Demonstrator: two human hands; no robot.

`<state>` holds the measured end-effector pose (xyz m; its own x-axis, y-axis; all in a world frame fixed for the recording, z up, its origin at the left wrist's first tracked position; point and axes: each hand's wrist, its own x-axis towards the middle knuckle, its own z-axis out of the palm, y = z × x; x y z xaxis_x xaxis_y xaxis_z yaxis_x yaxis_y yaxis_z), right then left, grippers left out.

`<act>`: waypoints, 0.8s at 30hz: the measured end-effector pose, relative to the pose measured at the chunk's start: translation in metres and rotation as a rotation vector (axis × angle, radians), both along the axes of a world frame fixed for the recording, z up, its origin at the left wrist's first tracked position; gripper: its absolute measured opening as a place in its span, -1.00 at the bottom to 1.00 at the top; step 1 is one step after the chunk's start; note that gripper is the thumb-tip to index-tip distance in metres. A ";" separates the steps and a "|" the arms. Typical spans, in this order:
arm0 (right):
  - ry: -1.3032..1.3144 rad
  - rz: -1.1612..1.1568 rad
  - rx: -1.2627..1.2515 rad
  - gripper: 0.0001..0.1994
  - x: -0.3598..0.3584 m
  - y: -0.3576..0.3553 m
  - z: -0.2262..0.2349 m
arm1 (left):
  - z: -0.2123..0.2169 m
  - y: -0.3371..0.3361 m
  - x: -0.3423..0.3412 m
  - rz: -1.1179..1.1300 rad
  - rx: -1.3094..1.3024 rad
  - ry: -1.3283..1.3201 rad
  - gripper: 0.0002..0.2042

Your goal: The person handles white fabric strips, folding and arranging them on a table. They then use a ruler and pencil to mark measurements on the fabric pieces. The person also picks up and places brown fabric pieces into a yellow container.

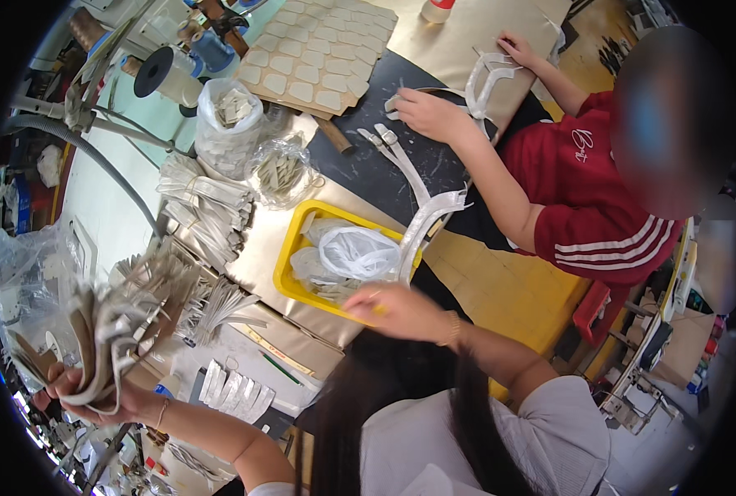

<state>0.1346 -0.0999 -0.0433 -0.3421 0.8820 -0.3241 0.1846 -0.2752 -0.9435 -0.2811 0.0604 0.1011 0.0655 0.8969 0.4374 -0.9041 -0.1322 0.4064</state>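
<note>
Off to the left, my left hand (95, 398) is closed around a bundle of straps (107, 331), grey-beige strips that fan upward, partly smeared by motion. My right hand (401, 312) hovers at the near edge of a yellow basket (283, 269). Its fingers are blurred, so I cannot tell whether they hold anything. In the basket lie a white plastic bag (359, 252) and pale pieces. A curved white strap piece (421, 227) hangs over the basket's right side. Two buckled straps (401, 161) lie on the dark mat beyond it.
Across from me a co-worker in a red shirt (599, 190) handles pale strap pieces (492, 83). Tied strap bundles (207, 211), a bag of pieces (234, 136) and a smaller clear bag (281, 174) stand left of the basket. A board of light patches (314, 54) lies farther back.
</note>
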 end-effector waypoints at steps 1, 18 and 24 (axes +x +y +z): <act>-0.128 -0.246 0.020 -0.77 0.022 -0.017 -0.001 | 0.009 -0.002 0.012 -0.117 -0.039 -0.154 -0.60; 0.106 -1.190 -0.487 -0.67 0.097 -0.004 -0.127 | 0.025 -0.042 0.027 -0.061 -0.069 0.212 -0.59; 0.439 -1.227 -0.440 -0.80 0.102 0.001 -0.134 | 0.017 -0.050 0.043 -0.195 -0.118 0.146 -0.55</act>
